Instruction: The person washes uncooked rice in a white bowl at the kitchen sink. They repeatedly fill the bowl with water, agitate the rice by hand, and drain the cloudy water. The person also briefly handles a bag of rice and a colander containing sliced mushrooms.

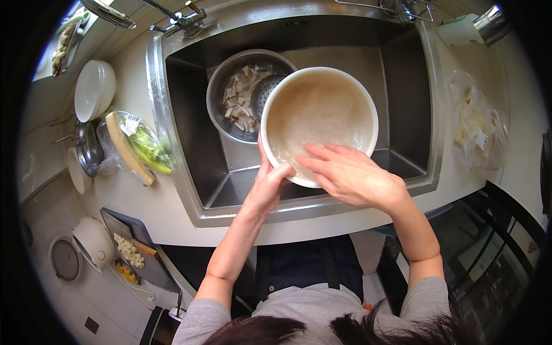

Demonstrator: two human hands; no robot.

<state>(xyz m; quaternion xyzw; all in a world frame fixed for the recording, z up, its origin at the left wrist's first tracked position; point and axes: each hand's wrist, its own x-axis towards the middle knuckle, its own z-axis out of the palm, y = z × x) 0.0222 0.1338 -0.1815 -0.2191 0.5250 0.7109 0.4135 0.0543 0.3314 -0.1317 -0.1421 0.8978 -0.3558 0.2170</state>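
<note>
A large white bowl is held tilted over the sink, its inside facing up. My left hand grips its near-left rim, thumb over the edge and fingers on the outer wall. Fingers extended and slightly apart, my right hand reaches over the near rim into the bowl, holding nothing. Inside, a pale film or cloudy liquid shows; which of the two I cannot tell. Partly hidden behind the bowl, a metal basin stands in the sink. Pale cut pieces, perhaps mushroom, and a perforated metal part lie in it.
The steel sink sits in a pale counter. Left are bagged green peppers, stacked white bowls and a cutting board bearing a knife and chopped food. A plastic bag of food lies right. A faucet stands behind.
</note>
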